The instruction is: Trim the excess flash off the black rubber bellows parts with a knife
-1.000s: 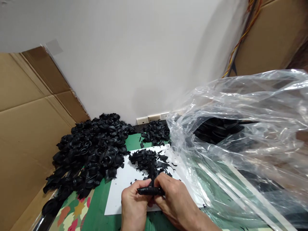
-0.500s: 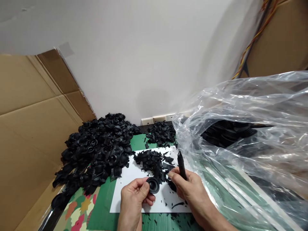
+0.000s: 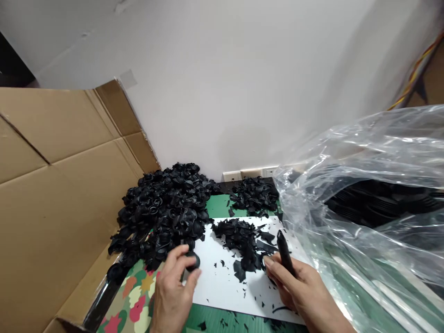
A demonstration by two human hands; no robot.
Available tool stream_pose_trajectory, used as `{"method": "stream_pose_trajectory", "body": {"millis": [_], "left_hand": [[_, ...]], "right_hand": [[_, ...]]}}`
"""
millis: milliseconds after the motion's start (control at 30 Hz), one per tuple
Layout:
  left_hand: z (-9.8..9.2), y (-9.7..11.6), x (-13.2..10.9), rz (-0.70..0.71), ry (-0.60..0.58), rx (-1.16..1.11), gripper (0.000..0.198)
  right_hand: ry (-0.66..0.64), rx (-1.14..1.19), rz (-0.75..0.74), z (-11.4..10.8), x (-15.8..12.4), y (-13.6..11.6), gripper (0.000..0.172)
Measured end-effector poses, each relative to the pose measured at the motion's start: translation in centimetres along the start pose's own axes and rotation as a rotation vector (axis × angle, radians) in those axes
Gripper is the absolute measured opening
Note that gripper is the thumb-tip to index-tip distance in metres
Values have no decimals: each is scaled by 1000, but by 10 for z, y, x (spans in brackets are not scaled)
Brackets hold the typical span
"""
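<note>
My left hand (image 3: pixel 172 286) pinches a round black rubber part (image 3: pixel 192 261) at the left edge of the white sheet (image 3: pixel 222 286), close to the big pile of black ribbed rubber parts (image 3: pixel 163 212). My right hand (image 3: pixel 301 289) is closed round a black pen-like tool (image 3: pixel 283 253), its tip pointing up and away, beside the small heap of black trimmings (image 3: pixel 243 236) on the sheet.
A clear plastic bag (image 3: pixel 367 194) holding more black parts fills the right side. A cardboard wall (image 3: pixel 58 185) stands on the left. A second heap of scraps (image 3: pixel 255 194) lies by the white wall. A green mat (image 3: pixel 222 208) covers the table.
My hands came apart: the left one carried the rubber part leftward toward the big pile, while the right one kept the tool. The view swung left.
</note>
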State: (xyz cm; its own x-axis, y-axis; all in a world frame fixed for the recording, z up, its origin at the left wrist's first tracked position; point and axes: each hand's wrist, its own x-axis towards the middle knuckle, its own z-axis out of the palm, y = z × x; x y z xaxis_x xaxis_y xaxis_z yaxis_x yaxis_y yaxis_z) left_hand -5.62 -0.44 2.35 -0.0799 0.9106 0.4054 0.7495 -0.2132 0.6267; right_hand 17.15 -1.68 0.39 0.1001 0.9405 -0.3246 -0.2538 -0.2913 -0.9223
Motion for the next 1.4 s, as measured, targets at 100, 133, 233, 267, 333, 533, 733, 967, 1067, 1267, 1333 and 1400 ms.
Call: {"method": "stream_pose_trajectory", "body": {"millis": [100,133,233,267,333,533,733,967,1067,1267,1333,1400], "left_hand": [[-4,-5,-5,-30,-149,85,9],[-4,-4,-5,-48,-134,62,9],[-1,1,-2,-92,38,-96,9],[0,3,0,-98,72,-125,15],[3,7,6,-64,15,-103,18],[13,25,25,-193,24,-221,20],[56,76,11,-424,-223,-873,28],[86,100,16,-445,-576,-916,33],[81,101,30,-309,-470,-700,20],[74,101,29,76,-519,-185,13],[74,98,24,150,-523,-53,17],[76,94,16,169,-543,-15,22]], "right_hand": [[-16,-23,-12,1,-2,1,33],[-18,-25,-17,1,-3,1,33],[-15,-35,-32,0,-3,2,33],[-11,-40,-38,0,-2,3,34],[-3,-52,-61,-1,-1,3,33],[93,-70,-218,-1,0,-6,19],[-50,-201,-590,5,-6,-3,37],[131,-727,-857,-62,-2,-37,37],[489,-1127,-766,-109,18,-84,38],[702,-1478,-463,-146,56,-109,39],[684,-1455,-484,-144,54,-99,36],[663,-1405,-525,-139,48,-92,32]]}}
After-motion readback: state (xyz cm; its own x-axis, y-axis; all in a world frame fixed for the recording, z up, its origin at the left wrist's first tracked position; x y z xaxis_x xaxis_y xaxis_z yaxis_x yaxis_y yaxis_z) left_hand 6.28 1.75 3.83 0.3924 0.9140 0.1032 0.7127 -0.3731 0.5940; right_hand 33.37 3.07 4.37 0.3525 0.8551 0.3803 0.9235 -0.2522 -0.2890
